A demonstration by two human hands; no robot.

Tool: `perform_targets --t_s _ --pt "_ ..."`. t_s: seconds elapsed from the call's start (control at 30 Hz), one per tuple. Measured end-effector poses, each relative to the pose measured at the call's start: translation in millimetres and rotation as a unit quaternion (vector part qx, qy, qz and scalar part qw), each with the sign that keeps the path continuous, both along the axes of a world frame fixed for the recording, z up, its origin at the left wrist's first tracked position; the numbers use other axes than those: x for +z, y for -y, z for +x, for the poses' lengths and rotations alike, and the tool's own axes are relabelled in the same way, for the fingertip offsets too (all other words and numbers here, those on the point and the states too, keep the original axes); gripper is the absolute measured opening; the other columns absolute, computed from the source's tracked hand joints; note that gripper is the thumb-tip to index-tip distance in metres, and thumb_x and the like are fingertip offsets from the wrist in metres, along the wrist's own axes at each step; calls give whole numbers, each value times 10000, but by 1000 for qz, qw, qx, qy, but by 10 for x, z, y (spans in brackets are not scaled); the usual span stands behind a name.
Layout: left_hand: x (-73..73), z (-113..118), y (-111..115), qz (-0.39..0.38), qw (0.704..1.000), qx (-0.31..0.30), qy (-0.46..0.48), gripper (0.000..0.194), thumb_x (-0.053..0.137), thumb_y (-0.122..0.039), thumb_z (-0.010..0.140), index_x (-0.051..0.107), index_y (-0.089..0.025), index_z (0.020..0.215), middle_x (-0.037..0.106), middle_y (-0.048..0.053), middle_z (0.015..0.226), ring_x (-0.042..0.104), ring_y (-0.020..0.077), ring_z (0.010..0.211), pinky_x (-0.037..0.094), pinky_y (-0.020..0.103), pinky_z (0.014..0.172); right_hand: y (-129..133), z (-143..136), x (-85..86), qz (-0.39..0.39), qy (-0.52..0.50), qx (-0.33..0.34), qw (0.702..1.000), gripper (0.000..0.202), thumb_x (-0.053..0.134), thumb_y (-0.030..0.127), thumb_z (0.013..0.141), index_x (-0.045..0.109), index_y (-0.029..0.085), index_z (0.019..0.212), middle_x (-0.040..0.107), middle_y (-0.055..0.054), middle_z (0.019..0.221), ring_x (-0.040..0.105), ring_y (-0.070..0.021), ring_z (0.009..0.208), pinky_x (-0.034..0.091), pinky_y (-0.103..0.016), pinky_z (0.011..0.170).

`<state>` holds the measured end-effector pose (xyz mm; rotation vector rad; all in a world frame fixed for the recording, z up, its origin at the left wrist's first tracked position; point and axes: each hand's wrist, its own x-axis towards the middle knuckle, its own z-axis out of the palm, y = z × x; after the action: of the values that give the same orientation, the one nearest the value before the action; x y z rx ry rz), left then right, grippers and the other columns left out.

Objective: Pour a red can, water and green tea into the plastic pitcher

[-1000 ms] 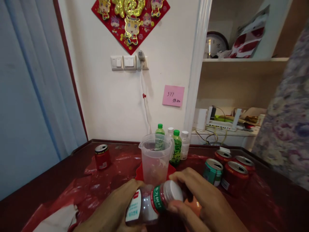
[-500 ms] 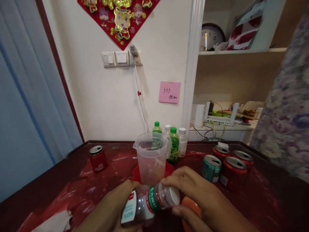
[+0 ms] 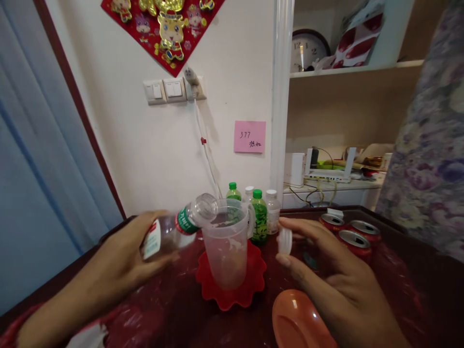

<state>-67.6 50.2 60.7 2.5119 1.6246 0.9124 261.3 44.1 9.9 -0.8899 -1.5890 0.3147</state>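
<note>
My left hand [image 3: 139,256] is wrapped round a clear plastic bottle [image 3: 172,234] with a green and red label. The bottle is tilted, its uncapped mouth at the left rim of a translucent measuring jug [image 3: 224,256]. Whether any liquid is flowing I cannot tell. A white bottle cap [image 3: 285,240] is pinched between the thumb and fingers of my right hand [image 3: 326,270], to the right of the jug. Under the jug lies a red, wavy-edged dish [image 3: 257,282]. Near my right wrist is an orange plate [image 3: 290,321], partly covered by the hand.
Behind the jug stand green-capped bottles [image 3: 259,217] and white-capped bottles [image 3: 272,212]. Several opened cans [image 3: 354,241] are at the right, partly hidden by my right hand. Red plastic film [image 3: 145,314] covers part of the dark table. A wall and shelves rise behind it.
The cap has come off the bottle and is in my right hand, which moved right and up. My left hand brought the bottle left and up to the jug's rim.
</note>
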Motion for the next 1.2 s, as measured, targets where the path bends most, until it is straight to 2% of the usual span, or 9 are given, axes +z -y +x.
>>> perform_targets --t_s 0.07,0.17,0.37,0.5,0.63,0.83,1.07,1.2 --pt "165 -83 -162 49 997 33 -58 527 683 -489 843 538 -271 1301 709 54 1098 698 266 892 574 368 769 9 11 9 5 -1 -8 1000 351 648 311 949 607 444 1271 647 57 1287 641 -162 1145 539 -286 953" --pt "327 -149 -404 103 982 56 -148 507 626 -402 862 524 -228 1327 676 98 1135 672 297 958 534 423 825 35 24 46 24 15 -28 999 334 635 327 956 608 439 1269 651 54 1278 642 -166 1133 544 -290 937" --pt "447 -161 -678 177 938 100 -280 507 548 -292 850 528 -169 1342 652 167 1243 650 349 1063 510 480 895 59 69 89 58 35 -50 996 318 610 320 968 603 410 1272 654 50 1256 651 -146 1102 542 -249 920" --pt "446 -182 -730 220 910 109 -335 530 531 -174 792 547 -168 1322 651 166 1265 626 348 1101 478 519 988 44 105 90 70 45 -65 994 303 597 319 972 607 404 1263 661 52 1225 658 -139 1052 538 -245 941" --pt "442 -219 -754 249 893 108 -359 555 516 -124 772 536 -175 1324 648 164 1265 609 347 1136 444 554 1047 45 118 88 67 53 -68 994 319 596 328 971 593 408 1280 650 41 1246 655 -160 1055 545 -278 952" --pt "464 -243 -779 256 892 97 -359 581 534 -126 755 537 -179 1334 639 162 1295 598 350 1182 387 591 1106 45 104 100 74 54 -68 993 316 581 309 977 593 408 1278 641 45 1243 641 -150 1070 536 -255 953" --pt "563 -171 -774 278 893 85 -343 567 503 -76 752 587 -200 1299 654 148 1283 614 337 1190 343 597 1135 -3 87 96 89 55 -76 992 302 591 291 975 603 398 1258 638 59 1236 637 -122 1072 526 -207 943" --pt "641 -92 -754 307 876 81 -364 565 458 -29 769 589 -200 1291 659 149 1282 615 324 1201 343 594 1136 -4 90 83 93 66 -80 990 326 596 278 976 588 399 1278 631 50 1245 633 -128 1085 533 -220 936"
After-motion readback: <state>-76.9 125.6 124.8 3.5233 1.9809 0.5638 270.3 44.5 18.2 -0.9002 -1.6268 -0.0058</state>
